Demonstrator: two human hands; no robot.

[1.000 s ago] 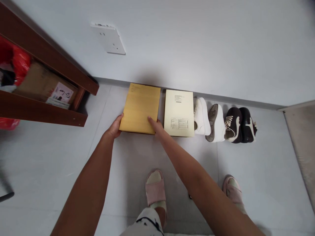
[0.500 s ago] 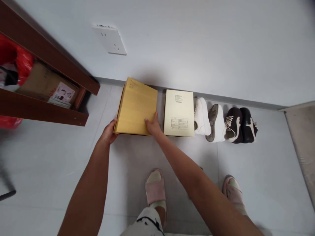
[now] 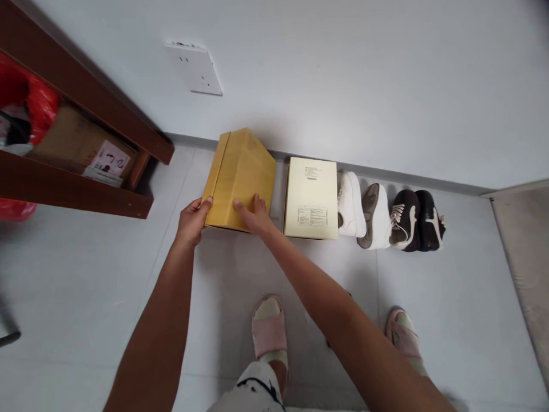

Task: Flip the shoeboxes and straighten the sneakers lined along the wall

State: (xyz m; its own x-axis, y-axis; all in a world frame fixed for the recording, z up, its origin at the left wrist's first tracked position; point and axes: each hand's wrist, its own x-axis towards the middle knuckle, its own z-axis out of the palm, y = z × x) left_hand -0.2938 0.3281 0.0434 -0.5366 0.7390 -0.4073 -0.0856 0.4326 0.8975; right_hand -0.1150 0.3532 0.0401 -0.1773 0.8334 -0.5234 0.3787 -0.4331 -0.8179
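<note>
A gold box (image 3: 242, 171) stands tilted on the grey floor near the wall, with two of its faces showing. My left hand (image 3: 194, 220) grips its lower left corner, thumb on the gold surface. On the box's front face, near the lower edge, rests my right hand (image 3: 254, 214), with thumb and fingers pressed against it. A cream box (image 3: 311, 197) with printed labels lies just to the right, apart from the gold one.
White shoes (image 3: 352, 205) and dark shoes (image 3: 405, 220) line the wall right of the cream box. At left is a brown wooden frame (image 3: 77, 183) holding a cardboard box (image 3: 71, 140) and red plastic. My slippered feet are below.
The gold box has tipped and turned, so its left side now shows more. My right hand has shifted slightly left with it, and my left hand has moved a little up and right.
</note>
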